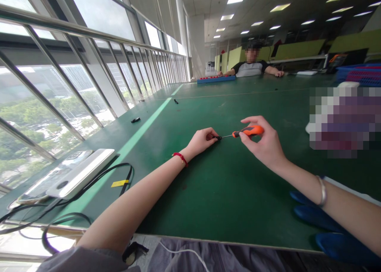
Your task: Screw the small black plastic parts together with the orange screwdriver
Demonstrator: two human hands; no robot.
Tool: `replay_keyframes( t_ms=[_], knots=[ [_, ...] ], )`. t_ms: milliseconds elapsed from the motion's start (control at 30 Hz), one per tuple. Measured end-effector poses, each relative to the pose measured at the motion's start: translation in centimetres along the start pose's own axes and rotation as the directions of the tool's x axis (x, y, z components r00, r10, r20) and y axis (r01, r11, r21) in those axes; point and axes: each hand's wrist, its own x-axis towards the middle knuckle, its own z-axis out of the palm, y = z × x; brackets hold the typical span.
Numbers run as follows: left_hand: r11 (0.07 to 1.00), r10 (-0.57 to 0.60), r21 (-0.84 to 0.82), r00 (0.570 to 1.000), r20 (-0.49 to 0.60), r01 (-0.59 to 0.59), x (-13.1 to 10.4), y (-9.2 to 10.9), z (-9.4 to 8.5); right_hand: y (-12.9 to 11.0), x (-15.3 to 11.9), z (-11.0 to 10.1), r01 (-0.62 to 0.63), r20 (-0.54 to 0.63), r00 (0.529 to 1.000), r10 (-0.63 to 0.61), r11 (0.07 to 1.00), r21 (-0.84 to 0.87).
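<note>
Near the middle of the green table (184, 208), my left hand (203, 140) pinches a small black part (218, 137) between thumb and fingers. What the part is, I cannot make out. From the right, my right hand (264, 143) grips the orange and black handle of a screwdriver (249, 131), with thumb below and fingers around and above it. The screwdriver lies nearly level, its thin metal shaft pointing left. Its tip meets the black part, or comes very close to it.
At the left lie a white power bank (81, 176), a clear case and a black cable (131, 170). Small black pieces (135, 120) sit farther up. Blue gloves (315, 218) lie under my right forearm. A person (251, 67) sits at the far edge beside a blue tray (216, 80).
</note>
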Motion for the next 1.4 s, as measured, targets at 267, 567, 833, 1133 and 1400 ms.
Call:
replay_keyframes(
  t_ms=[267,567,833,1133,1400],
  knots=[
    [1.000,0.000,0.009,1.000,-0.002,0.000,-0.05,0.11,-0.04,0.14,0.03,0.02,-0.011,0.092,0.996,0.012,1.000,-0.011],
    [1.000,0.006,0.013,1.000,-0.005,-0.006,-0.01,0.12,0.01,0.30,0.04,0.14,0.045,0.022,0.999,-0.046,0.999,0.026],
    [1.000,0.004,0.007,1.000,-0.005,-0.004,0.04,-0.04,0.05,0.00,-0.04,0.09,0.017,0.012,1.000,-0.016,0.999,-0.043],
    [1.000,-0.004,0.000,1.000,-0.007,0.004,0.03,0.00,0.05,0.23,0.03,-0.04,-0.036,0.107,0.993,0.039,0.999,-0.033],
    [1.000,-0.015,-0.002,1.000,0.003,0.015,0.06,-0.08,0.00,0.21,0.03,0.04,0.022,0.000,1.000,-0.022,0.999,0.026]
  ],
)
